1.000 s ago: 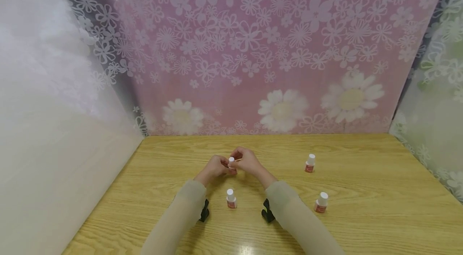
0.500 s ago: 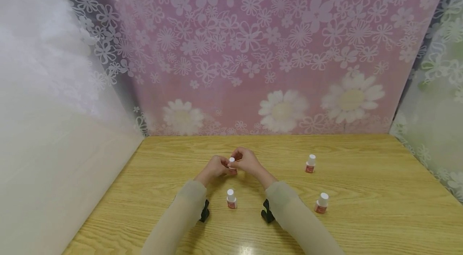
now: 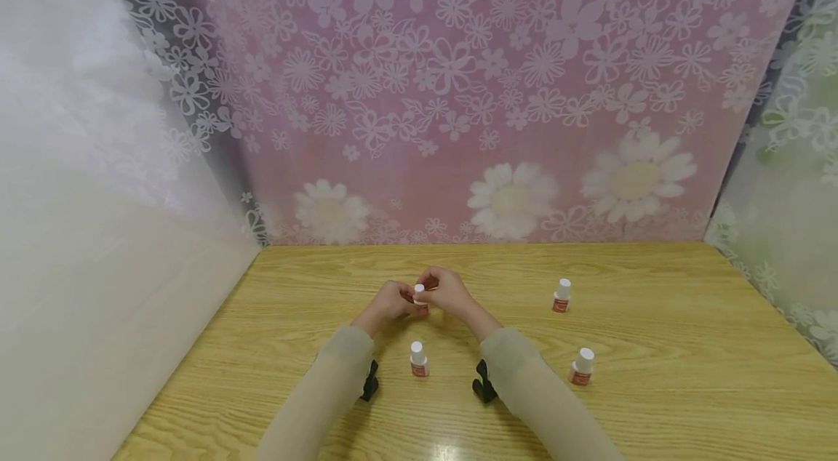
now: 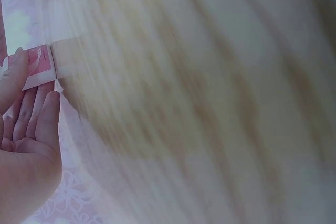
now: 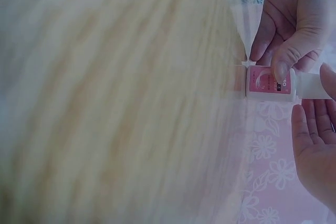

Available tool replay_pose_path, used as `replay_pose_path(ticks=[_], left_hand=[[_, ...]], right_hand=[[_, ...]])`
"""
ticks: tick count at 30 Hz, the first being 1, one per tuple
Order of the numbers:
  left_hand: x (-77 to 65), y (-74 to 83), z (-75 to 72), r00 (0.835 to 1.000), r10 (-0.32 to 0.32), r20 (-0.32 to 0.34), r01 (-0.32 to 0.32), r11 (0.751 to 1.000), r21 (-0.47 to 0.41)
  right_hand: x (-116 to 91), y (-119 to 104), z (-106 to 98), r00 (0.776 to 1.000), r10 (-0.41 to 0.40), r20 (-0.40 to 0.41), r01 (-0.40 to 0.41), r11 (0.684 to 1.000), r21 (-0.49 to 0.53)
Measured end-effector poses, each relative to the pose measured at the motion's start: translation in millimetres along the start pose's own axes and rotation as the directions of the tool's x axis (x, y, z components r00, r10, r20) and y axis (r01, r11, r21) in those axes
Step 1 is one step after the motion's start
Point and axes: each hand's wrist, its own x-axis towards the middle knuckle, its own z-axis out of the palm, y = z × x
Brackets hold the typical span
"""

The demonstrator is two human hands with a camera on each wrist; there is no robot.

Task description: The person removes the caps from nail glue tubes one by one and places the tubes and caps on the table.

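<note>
A small white bottle with a pink-red label (image 5: 261, 80) and a tall white cap (image 3: 419, 288) stands upright at the middle of the table, its base right at the wood. My left hand (image 3: 391, 299) grips its body, with the thumb pressed on the label in the left wrist view. From the other side my right hand (image 3: 445, 290) pinches the cap between thumb and fingers. Closer to me, between the forearms, stands a matching bottle (image 3: 419, 361). The held bottle's lower part is mostly hidden by fingers in the head view.
Two more capped bottles stand on the right, one farther back (image 3: 561, 296) and one nearer (image 3: 581, 367). The wood-grain table (image 3: 661, 315) ends at a pink flowered backdrop (image 3: 406, 177). Pale curtains hang at both sides. Black straps (image 3: 484, 384) sit under the wrists.
</note>
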Motion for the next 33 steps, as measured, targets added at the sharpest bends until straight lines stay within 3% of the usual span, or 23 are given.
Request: replay_pose_path(ticks=[10, 17, 33], left_hand=[[0.1, -0.5, 0.9, 1.000, 0.003, 0.010, -0.003, 1.000, -0.014], [-0.9, 0.6, -1.1, 0.999, -0.039, 0.016, 0.039, 0.999, -0.009], [-0.5, 1.3, -1.2, 1.000, -0.031, 0.002, 0.031, 1.000, 0.006]], right_hand=[[-1.2, -0.6, 0.0, 1.000, -0.008, 0.017, 0.008, 1.000, 0.019], [-2.3, -1.7, -1.5, 0.999, -0.018, 0.036, 0.018, 1.000, 0.006], [-0.7, -0.5, -1.9, 0.996, -0.058, 0.067, 0.058, 0.998, 0.011]])
